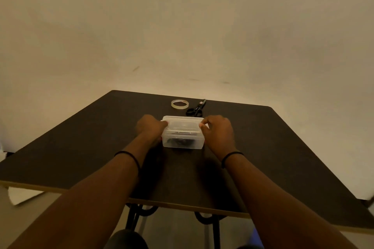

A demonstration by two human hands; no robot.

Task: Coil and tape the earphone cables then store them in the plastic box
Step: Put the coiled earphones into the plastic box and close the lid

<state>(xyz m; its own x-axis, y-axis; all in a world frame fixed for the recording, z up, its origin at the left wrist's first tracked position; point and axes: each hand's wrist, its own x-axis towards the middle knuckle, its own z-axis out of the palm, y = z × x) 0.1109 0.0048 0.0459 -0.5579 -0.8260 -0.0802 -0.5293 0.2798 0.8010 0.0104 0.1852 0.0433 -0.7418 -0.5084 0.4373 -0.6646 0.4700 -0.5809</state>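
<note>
The left hand (150, 127) and right hand (217, 130) grip the ends of the plastic box (183, 134) between them, lid on; dark cables (180, 142) lie inside — uneven pressing could leave the lid unlatched or skid the box toward the tape (179, 104) beyond.

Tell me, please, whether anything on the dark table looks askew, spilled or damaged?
Nothing stands out: the clear plastic box sits lidded and square between both hands, with the clear tape roll and black scissors lying tidily behind it.
</note>
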